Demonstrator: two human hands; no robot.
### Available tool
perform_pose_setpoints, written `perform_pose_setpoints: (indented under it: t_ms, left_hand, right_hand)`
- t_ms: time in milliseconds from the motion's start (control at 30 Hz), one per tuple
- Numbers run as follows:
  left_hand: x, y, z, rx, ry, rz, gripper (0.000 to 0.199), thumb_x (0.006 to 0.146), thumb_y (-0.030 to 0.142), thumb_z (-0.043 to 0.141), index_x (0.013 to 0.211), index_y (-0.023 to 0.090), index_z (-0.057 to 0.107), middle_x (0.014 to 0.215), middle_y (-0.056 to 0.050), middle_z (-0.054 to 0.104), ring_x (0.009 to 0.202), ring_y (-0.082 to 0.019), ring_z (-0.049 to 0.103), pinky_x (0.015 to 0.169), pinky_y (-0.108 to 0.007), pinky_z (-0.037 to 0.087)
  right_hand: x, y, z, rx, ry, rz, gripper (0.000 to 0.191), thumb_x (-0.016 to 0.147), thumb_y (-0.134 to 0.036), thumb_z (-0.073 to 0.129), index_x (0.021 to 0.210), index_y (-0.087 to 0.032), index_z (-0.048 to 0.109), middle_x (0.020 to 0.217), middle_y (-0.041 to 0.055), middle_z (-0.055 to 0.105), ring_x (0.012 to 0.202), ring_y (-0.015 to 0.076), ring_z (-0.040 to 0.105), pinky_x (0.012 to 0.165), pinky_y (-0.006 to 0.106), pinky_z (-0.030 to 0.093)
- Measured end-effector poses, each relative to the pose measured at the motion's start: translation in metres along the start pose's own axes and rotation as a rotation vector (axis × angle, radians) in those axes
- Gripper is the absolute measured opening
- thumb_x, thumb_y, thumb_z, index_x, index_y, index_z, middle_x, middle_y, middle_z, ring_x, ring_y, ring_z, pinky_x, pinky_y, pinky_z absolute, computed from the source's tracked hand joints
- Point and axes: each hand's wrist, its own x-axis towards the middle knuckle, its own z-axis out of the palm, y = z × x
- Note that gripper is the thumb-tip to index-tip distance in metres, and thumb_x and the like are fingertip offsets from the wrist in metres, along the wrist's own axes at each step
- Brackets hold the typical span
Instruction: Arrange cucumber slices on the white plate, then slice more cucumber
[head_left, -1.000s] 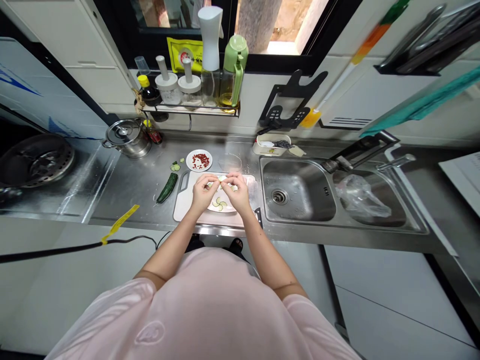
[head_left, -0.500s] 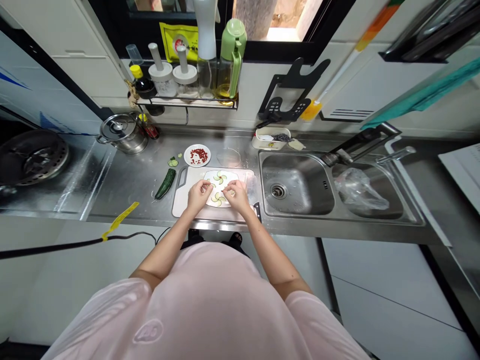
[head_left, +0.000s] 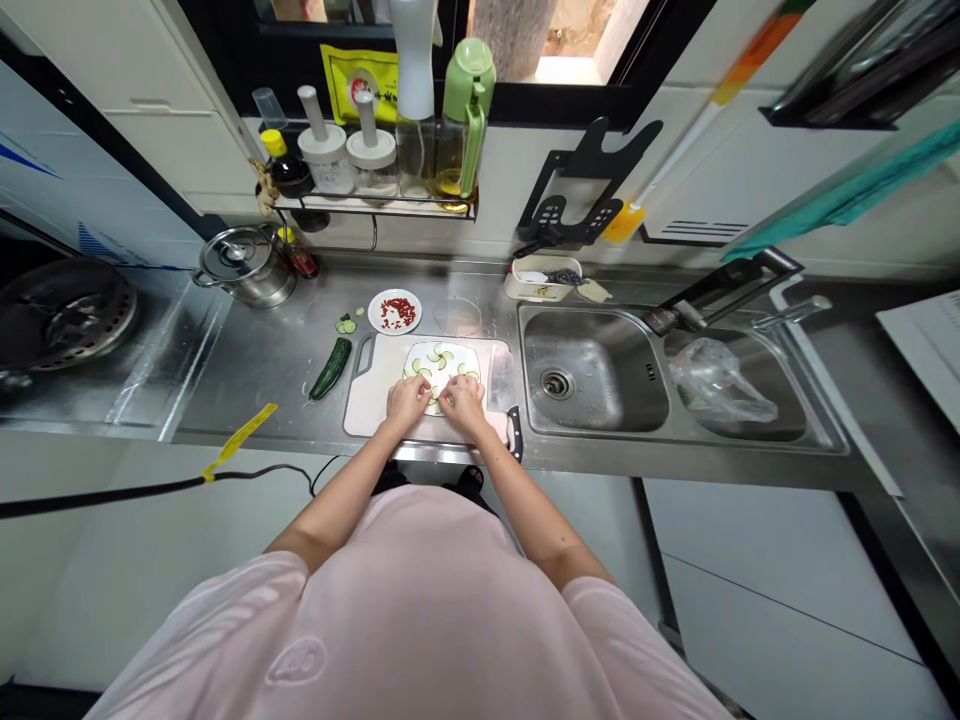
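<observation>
A white plate lies on the pale cutting board, with curved cucumber slices set out on it in small swirls. Over the plate's near part, my left hand and my right hand come close together, thumbs and fingers pinched at a cucumber slice between them. My fingers partly hide the slices there. To the left lies a dark green piece of cucumber. Behind the board stands a small white plate bearing chopped red bits.
A knife with a black handle lies at the board's right edge. The double sink is further right, a plastic bag in its far basin. Cucumber offcuts, a steel pot and a condiment shelf are behind and left.
Both hands have moved down toward me, to the plate's near part, and closer together. Slices at the plate's middle and sides now show more.
</observation>
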Motion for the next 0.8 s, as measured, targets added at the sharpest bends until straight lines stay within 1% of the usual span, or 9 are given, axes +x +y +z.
perform_pose_setpoints:
  t_ms: [200,567,800]
  left_hand:
    - [0.001,0.006,0.003,0.053,-0.016,0.006,0.011,0.081,0.026,0.059,0.091,0.023,0.063,0.091,-0.004,0.067,0.092,-0.021,0.056,0.081,-0.033,0.037]
    - [0.004,0.006,0.01,0.096,-0.048,0.0,0.01,0.082,0.027,0.058,0.088,0.022,0.064,0.097,-0.006,0.066,0.094,-0.021,0.055,0.081,-0.033,0.034]
    - [0.004,0.006,0.011,0.114,-0.051,0.001,0.01,0.082,0.028,0.058,0.089,0.022,0.063,0.097,-0.005,0.066,0.095,-0.021,0.055,0.081,-0.033,0.034]
  right_hand:
    - [0.001,0.002,0.004,-0.015,0.008,-0.01,0.02,0.087,-0.028,0.049,0.081,-0.019,0.065,0.107,0.0088,0.052,0.105,0.0258,0.034,0.092,0.042,0.022]
    - [0.002,0.002,0.007,-0.044,0.051,-0.036,0.017,0.084,-0.028,0.053,0.077,-0.019,0.065,0.105,0.0087,0.053,0.105,0.0258,0.035,0.09,0.04,0.023]
    - [0.002,0.003,0.007,-0.058,0.042,-0.019,0.015,0.085,-0.029,0.054,0.079,-0.02,0.065,0.105,0.0083,0.052,0.105,0.0255,0.035,0.091,0.041,0.022]
